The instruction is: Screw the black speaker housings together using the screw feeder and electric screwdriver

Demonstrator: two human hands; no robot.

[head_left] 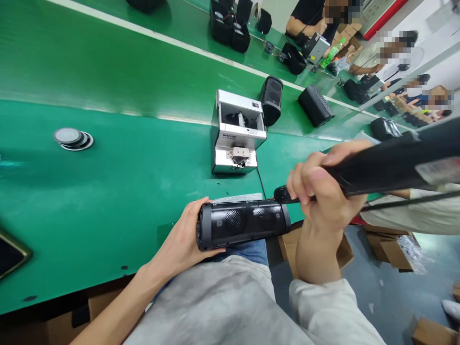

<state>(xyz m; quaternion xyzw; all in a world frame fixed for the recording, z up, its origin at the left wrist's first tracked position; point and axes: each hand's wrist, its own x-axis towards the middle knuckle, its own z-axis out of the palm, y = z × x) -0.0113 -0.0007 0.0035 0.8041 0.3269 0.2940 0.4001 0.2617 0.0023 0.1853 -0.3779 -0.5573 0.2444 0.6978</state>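
Observation:
A black speaker (247, 221) with two round perforated grilles lies on its side at the table's front edge. My left hand (190, 230) is closed around its left end cap. My right hand (323, 184) is wrapped round a black electric screwdriver (388, 165), held slanting from the upper right. The screwdriver's tip meets or nearly meets the speaker's upper edge near the right end; exact contact is too small to tell. Behind the speaker stands a silver screw feeder (239, 132), with a cable (261, 182) running down beside it.
Round discs (74, 139) are stacked on the green table (125, 191) at left. Another speaker (272, 98) stands beside the screw feeder, and one more (316, 106) lies farther right. Cardboard boxes (395, 249) sit on the floor at right. Co-workers sit along the line.

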